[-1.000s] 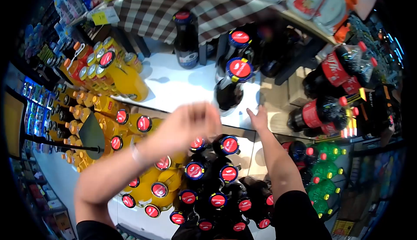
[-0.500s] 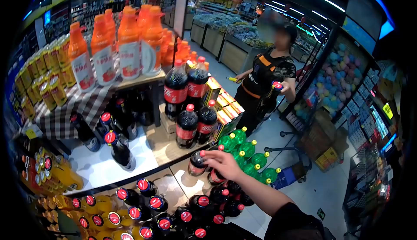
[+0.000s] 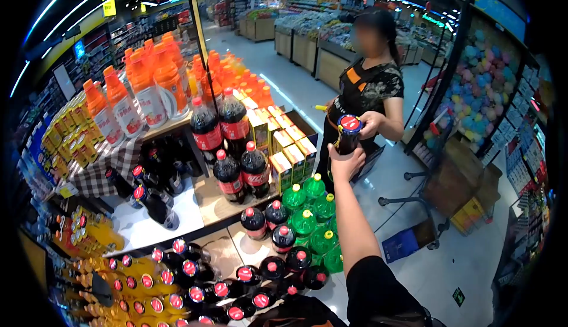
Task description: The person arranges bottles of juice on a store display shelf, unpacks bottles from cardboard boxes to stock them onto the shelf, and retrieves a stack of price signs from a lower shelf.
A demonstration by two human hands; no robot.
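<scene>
My right hand (image 3: 346,162) is stretched out at arm's length and wraps the lower part of a dark bottle (image 3: 347,137) with a red and blue cap. A person in a dark apron stands opposite, and that person's hand (image 3: 370,124) grips the same bottle near its top. My left hand is out of view. Below my arm stand green bottles (image 3: 307,205) and dark red-capped bottles (image 3: 278,268) on the tiered display.
Cola bottles (image 3: 234,123) and yellow cartons (image 3: 290,149) fill the display's wooden step (image 3: 207,200). Orange bottles (image 3: 148,90) stand on a checked cloth (image 3: 106,167). A metal trolley (image 3: 426,208) and a blue box (image 3: 402,244) are on the floor to the right.
The view has risen from the bottle display to the aisle. My right hand left the low bottles and reached the bottle the person holds out. My left hand dropped out of view.
</scene>
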